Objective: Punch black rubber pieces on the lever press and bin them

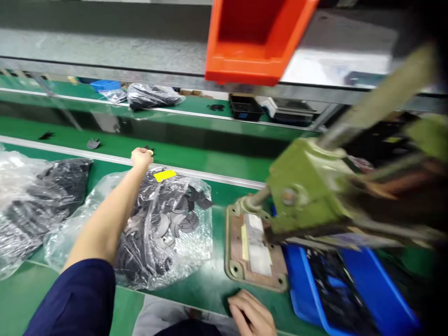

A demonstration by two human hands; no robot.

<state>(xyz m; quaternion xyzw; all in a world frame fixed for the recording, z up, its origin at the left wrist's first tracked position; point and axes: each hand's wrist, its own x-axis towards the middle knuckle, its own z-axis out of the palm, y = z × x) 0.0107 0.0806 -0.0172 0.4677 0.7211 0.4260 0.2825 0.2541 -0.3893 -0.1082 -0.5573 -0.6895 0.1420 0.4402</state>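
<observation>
My left hand (141, 157) reaches out over the green belt (210, 161), its fingers pinched at a small dark piece (154, 150) that they mostly hide. Something pale yellow shows at the fingertips. Beneath my forearm lies a clear plastic bag (196, 249) of grey and black curved flat pieces (189, 221), with a yellow label (165, 175) on top. My right hand (252, 313) rests curled at the bench's front edge, below the base plate (233, 249) of a green hand press (304, 186). Nothing shows in its fingers.
A second bag of dark pieces (45, 205) lies at left. Along the belt sit a grey curved piece (93, 143) and a dark one (46, 135). Blue bins (304, 284) of black parts stand at right. An orange bin (241, 67) overhangs the shelf edge.
</observation>
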